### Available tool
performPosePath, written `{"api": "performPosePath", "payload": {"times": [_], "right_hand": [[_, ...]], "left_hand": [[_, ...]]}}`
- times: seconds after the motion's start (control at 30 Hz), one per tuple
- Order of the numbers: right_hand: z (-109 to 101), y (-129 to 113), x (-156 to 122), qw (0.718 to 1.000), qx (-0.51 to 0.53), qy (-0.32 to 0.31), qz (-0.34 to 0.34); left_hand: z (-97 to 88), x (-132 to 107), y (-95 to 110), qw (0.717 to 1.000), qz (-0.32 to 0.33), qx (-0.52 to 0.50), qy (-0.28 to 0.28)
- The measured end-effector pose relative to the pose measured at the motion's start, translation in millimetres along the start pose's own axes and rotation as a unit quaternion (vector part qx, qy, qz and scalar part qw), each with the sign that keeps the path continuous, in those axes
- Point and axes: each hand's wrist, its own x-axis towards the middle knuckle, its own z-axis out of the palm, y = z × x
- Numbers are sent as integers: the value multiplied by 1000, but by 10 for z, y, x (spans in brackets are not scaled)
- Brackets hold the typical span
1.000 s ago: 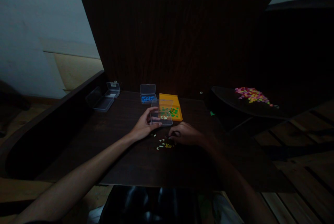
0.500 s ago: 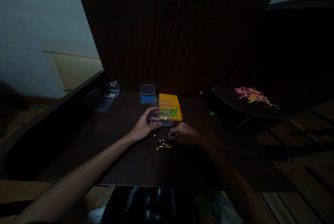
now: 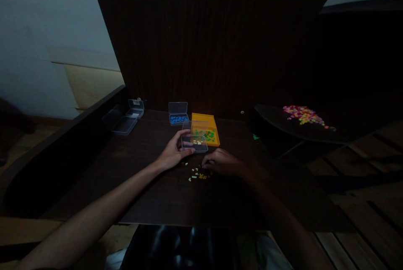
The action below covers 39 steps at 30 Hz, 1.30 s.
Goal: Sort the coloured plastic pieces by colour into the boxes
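Note:
My left hand (image 3: 172,152) grips the left side of a small clear plastic box (image 3: 194,141) with its lid up and a few pale beads inside. My right hand (image 3: 220,162) rests on the dark table just right of a scatter of small white and yellow beads (image 3: 197,173); its fingers are curled in a pinch at the beads, and what they hold is too small to make out. Behind the clear box lies an orange tray (image 3: 206,129) with green beads.
A clear box of blue beads (image 3: 178,115) stands behind the tray. Two open clear boxes (image 3: 127,119) sit at the table's back left. A heap of pink and yellow beads (image 3: 302,115) lies on a dark surface to the right. A dark wooden panel rises behind the table.
My right hand has shifted slightly left toward the loose beads. The left hand and the clear box have stayed put.

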Motion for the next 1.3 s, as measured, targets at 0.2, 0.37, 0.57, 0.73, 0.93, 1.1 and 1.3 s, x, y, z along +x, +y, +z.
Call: {"api": "performPosePath", "payload": {"times": [0.2,0.37,0.57,0.73,0.93,1.1,1.3], "right_hand": [[-5,8,-17,1000,19,8,-5],[-128,0,-110,990,133,31,-23],[-269,-27,-39,982,144,117,-31],[-297,-124,205,989,-4,148,-27],[-239,-198,423,983,-142,116,16],[-239,-213,443,980,-165,106,29],[-274,-211,414,982,-156,108,16]], "left_hand": [[-6,2,-14,1000,9,-6,-2],[-7,5,-22,1000,7,-9,-3],[4,-2,-35,1000,4,-14,-18],[10,-11,-48,998,4,-38,-44],[16,-28,-28,997,1,-51,-63],[18,-33,-12,996,0,-64,-69],[15,-30,-15,996,7,-54,-68]]}}
